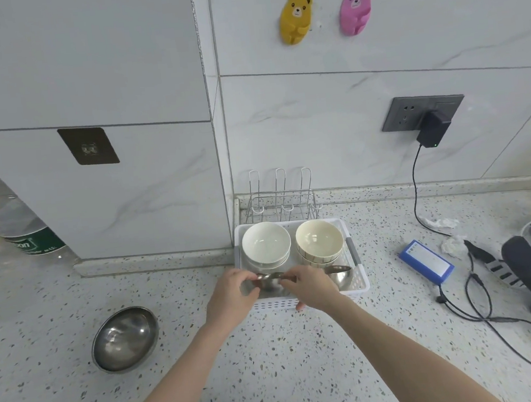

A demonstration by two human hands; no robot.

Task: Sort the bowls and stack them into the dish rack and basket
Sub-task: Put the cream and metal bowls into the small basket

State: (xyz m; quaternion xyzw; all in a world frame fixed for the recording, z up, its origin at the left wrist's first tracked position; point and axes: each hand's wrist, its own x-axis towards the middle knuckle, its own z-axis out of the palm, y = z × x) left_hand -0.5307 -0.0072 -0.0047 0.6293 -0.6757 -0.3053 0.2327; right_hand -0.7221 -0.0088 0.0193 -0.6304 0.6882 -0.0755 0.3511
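White basket [359,276] w/ ceramic bowl stacks [266,243], steel bowl [125,339] on counter

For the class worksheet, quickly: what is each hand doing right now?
Left hand: closed on the rim of a steel bowl over the basket.
Right hand: closed on the same bowl.

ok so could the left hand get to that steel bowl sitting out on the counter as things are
Probably yes, once it lets go. The steel bowl sits alone on the counter on the left hand's own side, with nothing between them. But that hand is now gripping another metal bowl over the white basket.
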